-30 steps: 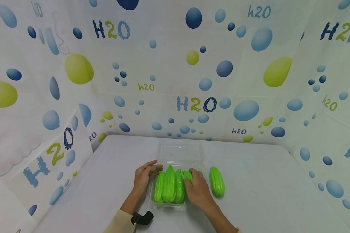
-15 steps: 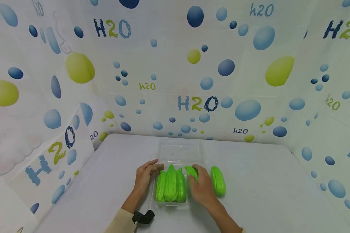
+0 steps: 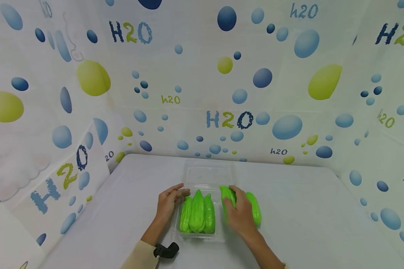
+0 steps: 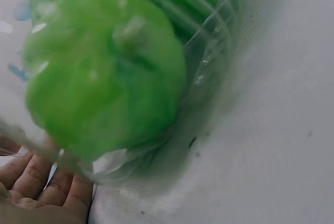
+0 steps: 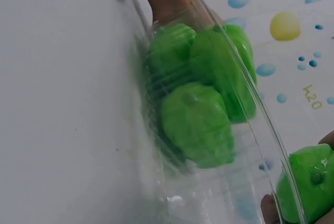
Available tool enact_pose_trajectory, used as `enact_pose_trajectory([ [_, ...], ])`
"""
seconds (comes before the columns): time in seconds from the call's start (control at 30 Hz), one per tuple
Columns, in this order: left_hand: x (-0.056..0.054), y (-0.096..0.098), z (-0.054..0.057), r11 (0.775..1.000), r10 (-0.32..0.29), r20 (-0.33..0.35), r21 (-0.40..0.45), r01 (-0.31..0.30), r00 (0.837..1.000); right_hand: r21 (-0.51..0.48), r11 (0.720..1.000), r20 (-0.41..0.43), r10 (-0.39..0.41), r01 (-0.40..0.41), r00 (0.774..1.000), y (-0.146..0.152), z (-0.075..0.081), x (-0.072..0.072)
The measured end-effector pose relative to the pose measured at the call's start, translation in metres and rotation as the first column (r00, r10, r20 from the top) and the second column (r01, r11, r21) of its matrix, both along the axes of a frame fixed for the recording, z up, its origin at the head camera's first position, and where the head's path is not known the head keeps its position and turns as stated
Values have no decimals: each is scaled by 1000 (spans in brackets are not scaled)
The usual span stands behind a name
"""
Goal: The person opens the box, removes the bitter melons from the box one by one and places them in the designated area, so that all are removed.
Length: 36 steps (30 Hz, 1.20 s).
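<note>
A clear plastic clamshell box [image 3: 204, 236] holds 3 glossy green ridged vegetables [image 3: 197, 213], long with pointed ends, side by side. My left hand [image 3: 167, 203] rests along its left wall, fingers reaching toward the far left corner; the left wrist view has these fingers [image 4: 34, 179] stretched out beside the clear wall. Just past the box's right side, my right hand [image 3: 238, 213] grips another green ridged vegetable [image 3: 227, 195] between thumb and fingers. In the right wrist view this held vegetable [image 5: 310, 182] shows at the box rim. The right hand partly hides it from above.
One more green vegetable [image 3: 254, 209] lies on the white table [image 3: 296, 216], right of the right hand and partly covered by it. The box's hinged lid [image 3: 208, 175] lies folded back at the far side. A patterned curtain [image 3: 195, 74] encloses the table.
My right hand has carried its green vegetable from the right part of the box up and rightward, past the box's side. The left hand stays in place at the box.
</note>
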<state>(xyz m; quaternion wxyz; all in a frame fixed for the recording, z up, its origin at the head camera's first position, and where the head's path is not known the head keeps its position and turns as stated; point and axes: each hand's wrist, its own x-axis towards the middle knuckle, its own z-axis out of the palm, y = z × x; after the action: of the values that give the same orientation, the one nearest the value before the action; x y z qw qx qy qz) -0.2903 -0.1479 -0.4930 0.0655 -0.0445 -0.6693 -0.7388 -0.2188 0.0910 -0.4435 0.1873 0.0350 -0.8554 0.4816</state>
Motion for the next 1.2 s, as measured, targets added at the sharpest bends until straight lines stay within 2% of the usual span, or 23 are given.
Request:
enact_pose_trajectory([
  [0.27, -3, 1, -1, 998, 28, -19, -53, -29, 999, 24, 997, -5, -74, 74, 997, 13, 6, -4],
  [0.43, -4, 1, 0, 998, 32, -20, -62, -33, 999, 6, 995, 29, -96, 96, 995, 22, 10, -7],
  [0.77, -8, -1, 0, 999, 21, -20, -46, -22, 1000, -4, 989, 49, -145, 145, 988, 41, 17, -16],
  [1.2, -11, -1, -1, 999, 23, -15, -29, -23, 1000, -43, 982, 91, -181, 185, 979, 67, 14, -24],
])
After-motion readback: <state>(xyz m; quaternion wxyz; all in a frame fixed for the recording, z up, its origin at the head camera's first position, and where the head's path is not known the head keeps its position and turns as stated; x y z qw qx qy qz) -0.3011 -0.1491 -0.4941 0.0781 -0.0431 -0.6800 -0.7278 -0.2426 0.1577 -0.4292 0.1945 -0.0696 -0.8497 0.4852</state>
